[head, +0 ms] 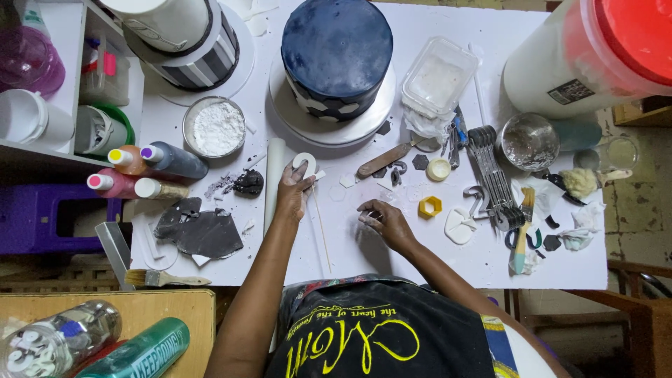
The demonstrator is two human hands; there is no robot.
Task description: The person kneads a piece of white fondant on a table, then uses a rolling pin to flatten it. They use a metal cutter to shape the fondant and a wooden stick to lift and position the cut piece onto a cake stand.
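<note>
My left hand [294,190] rests on the white table [420,259], fingers on a small white round fondant piece [304,162] beside a white rolling pin [274,178]. My right hand [381,220] is curled over a small pale piece on the table, fingertips pinched together near white hexagon cut-outs [339,192]. Straight ahead stands a dark blue round cake [337,52] with a hexagon-patterned base on a silver turntable [333,126]. A thin wooden stick [322,231] lies between my hands.
A bowl of white powder [217,128], squeeze bottles [150,164], black fondant sheets [199,231], a yellow hexagon cutter [430,206], metal measuring spoons [493,178], a clear plastic tub [437,77], brushes [164,278] and a large white bucket [581,56] crowd the table. Shelves stand left.
</note>
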